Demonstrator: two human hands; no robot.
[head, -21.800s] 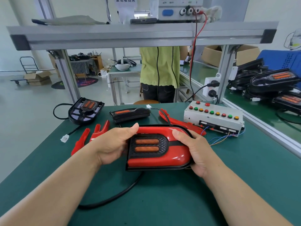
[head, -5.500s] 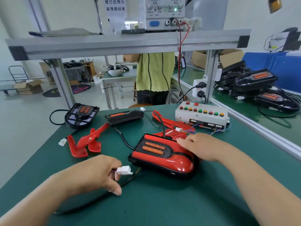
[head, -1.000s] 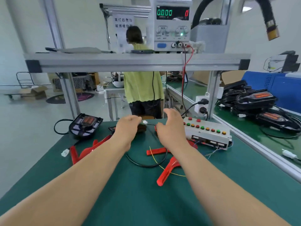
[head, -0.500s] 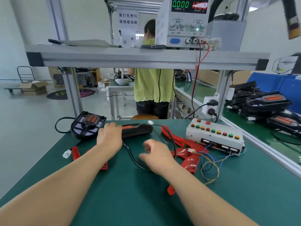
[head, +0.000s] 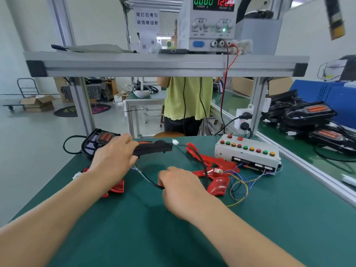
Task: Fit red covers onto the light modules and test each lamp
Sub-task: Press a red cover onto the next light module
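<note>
1. The desk (head: 192, 237) holds a job in mid-course. Loose parts lie across its green mat, and no finished lamp with a red cover is in view on it.
2. The pile of black modules (head: 312, 114) on the neighbouring bench shows orange lenses and no red. I take these as stock waiting their turn.
3. The power supply (head: 212, 22) on the shelf reads zero current beside about twelve volts, so it is live but I judge no lamp is drawing from it.
4. The test box (head: 248, 153) sits at the back right of the desk. Its plug (head: 217, 170), on coloured wires, lies free.
5. The wide module (head: 100, 137) at the back left is bare and untouched.
6. The left hand (head: 113, 160) is clamped round the left end of the narrow module (head: 154, 148) at the back centre of the desk. The module has no cover, and I cannot tell whether it is lifted clear.
7. The right hand (head: 181, 187) is apart from the left and nearer the viewer, its fingers curled onto the module's black cable (head: 152, 183).
8. The red covers (head: 217, 164) lie loose beside the right hand, with another under the left forearm. None is fitted.
9. The white connector (head: 175, 142) is unplugged. Covering, plugging in and testing are all left to do for both modules.
</note>
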